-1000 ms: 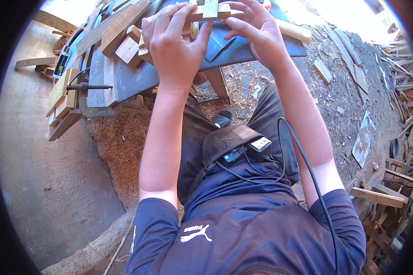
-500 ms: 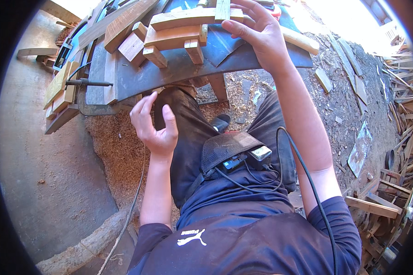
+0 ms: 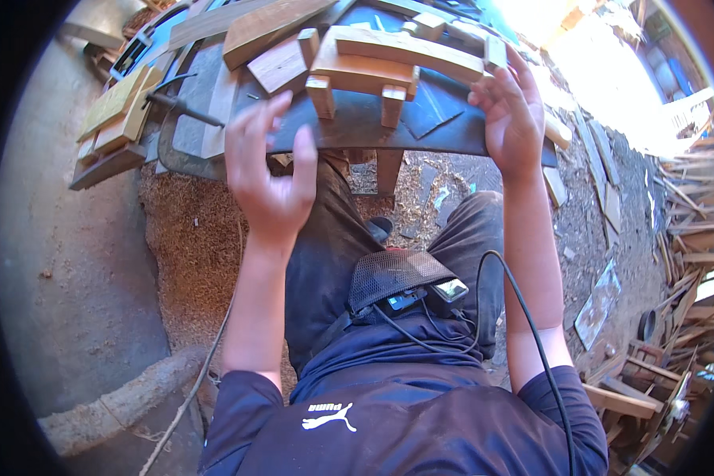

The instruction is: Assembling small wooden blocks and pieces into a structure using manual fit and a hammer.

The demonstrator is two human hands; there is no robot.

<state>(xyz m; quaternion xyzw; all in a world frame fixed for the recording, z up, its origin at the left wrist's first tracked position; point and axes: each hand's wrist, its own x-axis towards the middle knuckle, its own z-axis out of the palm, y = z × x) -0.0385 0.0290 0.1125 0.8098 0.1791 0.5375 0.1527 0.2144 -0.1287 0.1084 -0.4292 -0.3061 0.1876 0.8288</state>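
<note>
My left hand (image 3: 268,170) hangs blurred in front of the bench's near edge, fingers and thumb apart, nothing in it. My right hand (image 3: 517,119) is raised at the right end of a curved wooden bar (image 3: 408,51), beside a small upright wood block (image 3: 495,54). Its fingers are loosely bent and apart; whether the fingertips touch the wood I cannot tell. The bar lies along a second curved wooden piece (image 3: 361,75). Two short wooden pegs, a left one (image 3: 320,97) and a right one (image 3: 393,106), stick out toward me below it.
The dark bench top (image 3: 452,131) carries loose boards (image 3: 274,32) on the left. A metal clamp (image 3: 186,109) sits at its left edge near stacked wood blocks (image 3: 119,111). Sawdust (image 3: 186,238) covers the floor; scrap wood (image 3: 698,238) piles up at right. A cable (image 3: 523,301) crosses my lap.
My left hand has risen toward the bench. My right hand has shifted right and slightly down, its fingers now more bent. The view has shifted, moving the bench pieces rightward in the picture.
</note>
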